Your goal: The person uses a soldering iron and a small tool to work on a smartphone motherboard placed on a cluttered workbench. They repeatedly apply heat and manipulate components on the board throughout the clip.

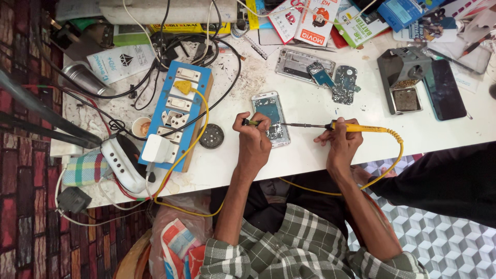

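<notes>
— Iron [356, 127] sits in your right hand [338, 142], fingers closed round its yellow handle?

— Yes; tip reaches the opened phone [272, 118] under your left hand [253, 139] (pinching a small tool [251, 123]). Brace that wrist, touch briefly.

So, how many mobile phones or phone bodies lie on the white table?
3: an opened silver-framed phone under the hands, an empty silver phone frame behind it, and a black-screened phone at the right. Others may be hidden under the packaging.

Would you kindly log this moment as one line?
left hand: holds small tool on opened phone | right hand: holds yellow soldering iron, tip at phone | white table
</notes>
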